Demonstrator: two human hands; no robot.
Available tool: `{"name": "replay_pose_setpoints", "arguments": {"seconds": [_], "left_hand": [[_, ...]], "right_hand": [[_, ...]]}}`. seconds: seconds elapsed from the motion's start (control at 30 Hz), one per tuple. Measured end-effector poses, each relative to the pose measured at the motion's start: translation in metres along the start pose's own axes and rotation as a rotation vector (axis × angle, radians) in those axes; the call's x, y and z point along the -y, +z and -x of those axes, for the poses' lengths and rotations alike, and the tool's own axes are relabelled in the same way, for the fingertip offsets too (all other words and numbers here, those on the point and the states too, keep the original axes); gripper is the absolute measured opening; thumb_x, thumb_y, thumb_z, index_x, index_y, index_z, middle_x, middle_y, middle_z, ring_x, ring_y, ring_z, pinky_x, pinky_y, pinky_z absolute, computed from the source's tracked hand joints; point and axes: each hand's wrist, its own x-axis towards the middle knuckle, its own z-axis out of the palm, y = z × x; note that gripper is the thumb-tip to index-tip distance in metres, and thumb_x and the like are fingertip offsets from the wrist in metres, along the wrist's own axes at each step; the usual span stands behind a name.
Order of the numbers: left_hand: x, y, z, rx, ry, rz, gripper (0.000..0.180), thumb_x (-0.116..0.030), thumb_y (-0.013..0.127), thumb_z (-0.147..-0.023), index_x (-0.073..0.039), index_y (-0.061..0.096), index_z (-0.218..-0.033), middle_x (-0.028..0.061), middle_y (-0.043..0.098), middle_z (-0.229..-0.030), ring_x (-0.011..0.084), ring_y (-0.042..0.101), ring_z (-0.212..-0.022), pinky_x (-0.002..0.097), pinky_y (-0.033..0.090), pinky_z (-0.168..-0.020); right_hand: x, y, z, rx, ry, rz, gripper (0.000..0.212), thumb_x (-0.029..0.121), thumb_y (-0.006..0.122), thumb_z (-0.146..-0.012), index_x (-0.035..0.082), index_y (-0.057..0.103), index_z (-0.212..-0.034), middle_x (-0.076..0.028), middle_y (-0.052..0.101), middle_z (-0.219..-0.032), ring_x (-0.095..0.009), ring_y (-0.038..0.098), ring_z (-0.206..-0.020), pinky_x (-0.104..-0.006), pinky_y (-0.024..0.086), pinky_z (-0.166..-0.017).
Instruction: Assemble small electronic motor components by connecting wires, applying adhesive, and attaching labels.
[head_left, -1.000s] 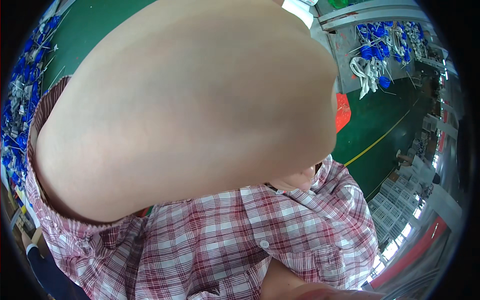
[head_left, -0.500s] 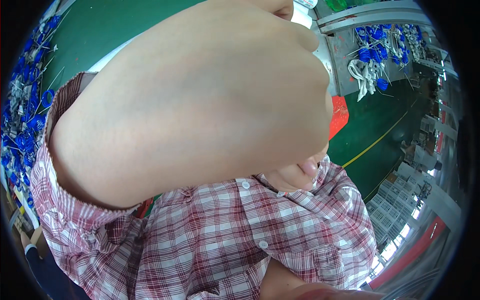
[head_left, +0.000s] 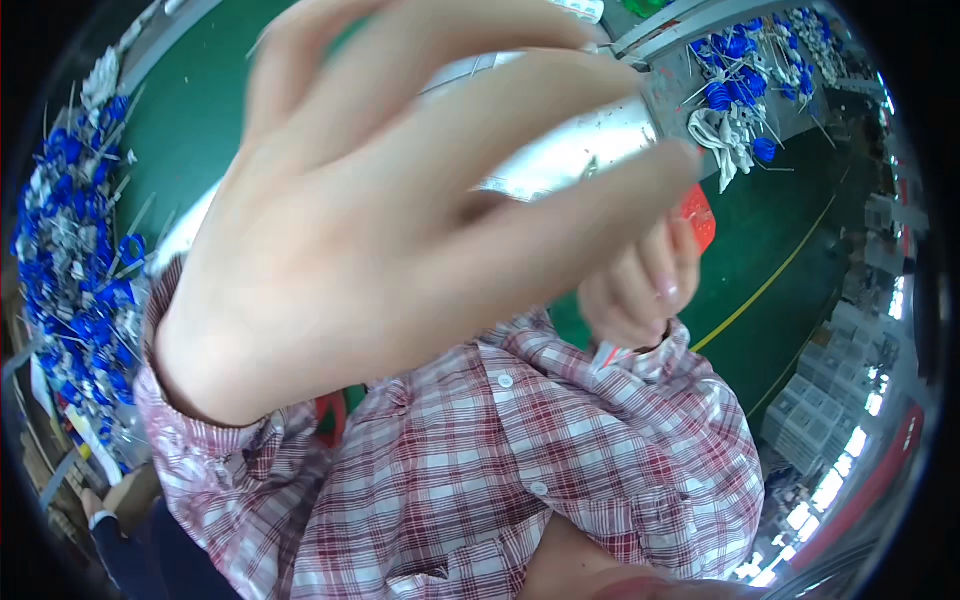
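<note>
My left hand (head_left: 330, 250) is raised close in front of the camera, back of the hand showing. Its fingers are apart and blurred by motion, and I see nothing in them. Smaller and lower, at right of centre, is my right hand (head_left: 640, 285) with its fingers curled closed. At its lower edge shows a small white strip (head_left: 608, 355) with a coloured edge; whether the fingers grip it I cannot tell. Behind the hands lies a pale, shiny work surface (head_left: 630, 130), mostly hidden by my left hand. Beside my right hand is a red object (head_left: 699, 215).
Many blue coiled pieces with white strips (head_left: 75, 260) are heaped along the left. More blue pieces (head_left: 735, 85) and a white cloth (head_left: 720, 140) lie at the upper right. Another person's hand (head_left: 95, 503) shows at lower left. Stacked pale crates (head_left: 815, 400) stand at right.
My left hand has swung back from the camera, so its spread fingers now show instead of the forearm. My right hand has come up and slightly right, uncovering the pale surface.
</note>
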Motion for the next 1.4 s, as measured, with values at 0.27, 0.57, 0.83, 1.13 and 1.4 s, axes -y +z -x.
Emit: {"name": "replay_pose_setpoints", "arguments": {"seconds": [0.27,0.57,0.83,1.13,1.4], "left_hand": [[-0.011,0.037,0.047,-0.06,-0.436,0.296,0.046,0.0,0.055,-0.071,-0.003,0.051,-0.117,0.0141,0.052,-0.119,0.0315,0.046,-0.112,0.041,0.032,-0.094],[-0.052,0.108,0.023,0.176,-0.323,0.477,0.041,-0.002,0.052,-0.074,-0.008,0.052,-0.115,0.0114,0.046,-0.123,0.0282,0.039,-0.117,0.0434,0.027,-0.096],[-0.006,0.104,0.037,0.128,-0.45,0.477,0.038,-0.001,0.053,-0.075,-0.004,0.051,-0.113,0.0129,0.046,-0.121,0.0301,0.041,-0.114,0.0404,0.029,-0.095],[0.032,0.134,0.046,0.153,-0.657,0.464,0.036,-0.01,0.06,-0.078,-0.003,0.052,-0.112,0.0169,0.048,-0.119,0.0348,0.045,-0.109,0.0409,0.037,-0.091],[-0.026,0.153,0.047,0.313,-0.379,0.472,0.068,-0.024,0.071,-0.068,-0.004,0.04,-0.125,0.0158,0.044,-0.112,0.0324,0.043,-0.106,0.0431,0.032,-0.088]], "right_hand": [[0.083,0.023,0.044,-0.789,-0.397,1.278,0.033,0.025,0.031,-0.096,0.0,0.047,-0.081,-0.008,0.05,-0.064,-0.008,0.038,-0.036,-0.0196,0.031,-0.035],[0.111,-0.074,0.026,-1.127,-0.199,2.501,0.02,0.018,0.045,-0.09,-0.001,0.051,-0.088,-0.019,0.055,-0.08,-0.035,0.057,-0.072,-0.0388,0.043,-0.062],[0.122,-0.117,0.011,-1.236,-0.241,2.682,0.017,0.014,0.049,-0.087,-0.001,0.051,-0.094,-0.021,0.055,-0.09,-0.038,0.053,-0.081,-0.0423,0.043,-0.071],[0.078,-0.058,-0.008,-1.043,-0.496,2.493,0.016,0.008,0.052,-0.085,-0.003,0.052,-0.096,-0.017,0.055,-0.092,-0.033,0.052,-0.087,-0.0362,0.042,-0.078],[0.037,-0.046,0.041,-1.153,-0.134,1.972,0.009,0.008,0.055,-0.085,-0.001,0.056,-0.084,-0.005,0.057,-0.068,-0.014,0.051,-0.062,-0.0246,0.042,-0.057]]}}
